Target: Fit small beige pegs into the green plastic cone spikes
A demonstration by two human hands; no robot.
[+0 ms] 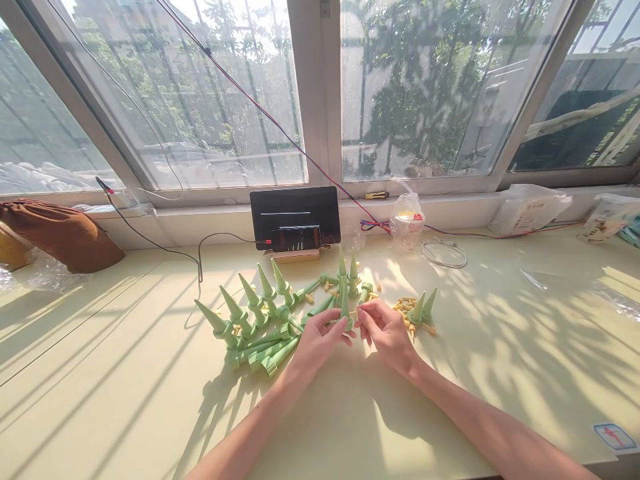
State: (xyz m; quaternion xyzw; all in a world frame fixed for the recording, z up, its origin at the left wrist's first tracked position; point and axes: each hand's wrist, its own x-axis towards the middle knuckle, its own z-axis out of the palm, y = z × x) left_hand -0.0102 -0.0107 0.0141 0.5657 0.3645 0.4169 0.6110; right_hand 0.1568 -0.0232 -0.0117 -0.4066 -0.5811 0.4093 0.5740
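Observation:
My left hand is closed round the base of an upright green cone spike in the middle of the pale table. My right hand sits just beside it, fingers pinched at the spike's base; what they pinch is too small to make out. To the left lies a fan of several assembled green spikes with tubes. Two more cones stand to the right among small yellow pieces. Further cones stand behind my hands.
A dark tablet with a phone leaning on it stands at the windowsill. A plastic bag, a coiled white cable, a brown cloth bag at left and white bags at right line the table's back edge.

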